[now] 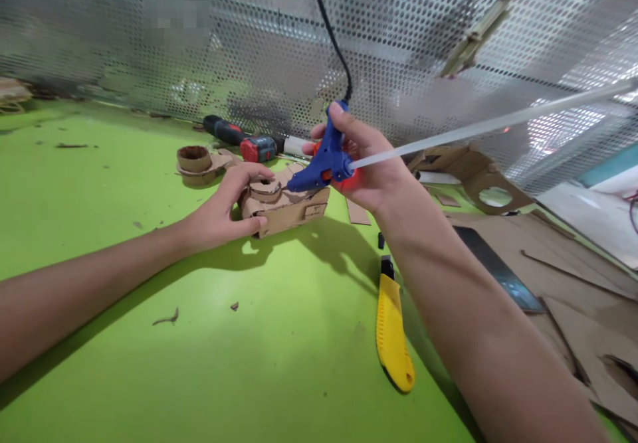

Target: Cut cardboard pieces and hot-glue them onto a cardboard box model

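Observation:
A small cardboard box piece (289,216) with a round cardboard ring on top stands on the green table. My left hand (224,210) grips its left end, thumb on the front face and fingers over the top. In my right hand (366,157) is a blue glue gun (321,164), its nozzle pointing down-left at the top of the cardboard piece, beside the ring. Whether the tip touches the cardboard I cannot tell. A long translucent glue stick (478,127) sticks out of the gun's back toward the right, and a black cord rises from its handle.
On the green table (199,363) lie a yellow cutter (393,337), a cordless tool (244,139) and a cardboard ring part (197,165). Cardboard sheets (563,250) and a dark phone-like slab (498,270) are at the right. A perforated metal panel (249,44) rises behind.

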Motion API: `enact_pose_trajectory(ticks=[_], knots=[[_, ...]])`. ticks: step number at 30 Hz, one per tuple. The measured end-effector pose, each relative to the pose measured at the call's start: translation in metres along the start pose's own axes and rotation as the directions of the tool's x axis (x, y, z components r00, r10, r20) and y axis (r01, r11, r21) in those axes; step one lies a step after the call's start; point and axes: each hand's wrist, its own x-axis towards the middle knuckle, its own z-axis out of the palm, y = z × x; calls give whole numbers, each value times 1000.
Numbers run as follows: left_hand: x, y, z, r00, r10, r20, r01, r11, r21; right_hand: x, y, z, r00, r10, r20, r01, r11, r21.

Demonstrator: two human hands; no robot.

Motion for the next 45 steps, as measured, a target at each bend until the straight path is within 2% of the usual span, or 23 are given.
enact_pose_trajectory(ticks=[3, 7, 12, 17, 26, 31, 37, 45], knots=[[0, 2, 0, 999, -12, -33, 14, 999, 46, 1, 0, -5, 999, 42, 15, -41, 997, -62], [1, 2, 0, 999, -28, -23, 28, 1000, -7, -1, 0, -6, 993, 113, 35, -108, 987, -118], [1, -1, 2, 999, -44, -15, 43, 998, -46, 0, 6, -1, 994, 19, -111, -28, 996, -85], [2, 3, 5, 993, -102, -50, 99, 993, -64, 4, 5, -2, 993, 117, -36, -121, 977, -177], [4, 1, 8, 991, -103, -88, 95, 992, -85, 6, 7, -8, 995, 97, -7, -96, 959, -265], [5, 2, 7, 990, -106, -94, 99, 992, -83, 16, 15, -6, 996, 82, -21, -84, 975, -207], [6, 5, 6, 987, -123, -106, 118, 992, -53, 19, 16, 3, 983, 117, -142, -125, 991, -49], [7, 7, 6, 985, -123, -118, 118, 992, -53, 17, 16, 4, 975, 99, -199, -116, 990, -76]])
